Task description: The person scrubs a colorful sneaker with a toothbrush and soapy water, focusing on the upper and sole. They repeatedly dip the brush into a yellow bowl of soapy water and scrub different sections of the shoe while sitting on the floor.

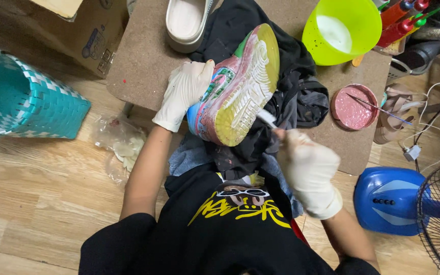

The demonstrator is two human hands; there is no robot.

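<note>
Left hand, gloved, closed around the upper of a multicoloured sneaker; shoe tipped on its side, sole turned toward the camera, resting over a black cloth on the low brown table. Right hand, also gloved, pinched shut on a small white brush, its tip touching the yellowed sole edge near the heel. Judged best done with short strokes drawn toward the right hand, left hand bracing the shoe firmly so the sole stayed steady, and bristles kept on the rubber rather than straying onto the coloured upper.

Beyond the right hand, a round pink-filled tin with a thin tool laid across it, near enough for reloading yet close enough to be knocked by a wide elbow swing. Further out from the same hand, a lime-green tub of white liquid close to the table's far edge, with red and green handled tools beside it. Outboard of the right wrist, a blue fan base and white cable on the wooden floor, narrowing room on that side. Outside the left hand, open table, then a clear plastic bag and a teal woven basket well apart; freer movement judged available there. A white shoe sole beyond the left fingertips.
</note>
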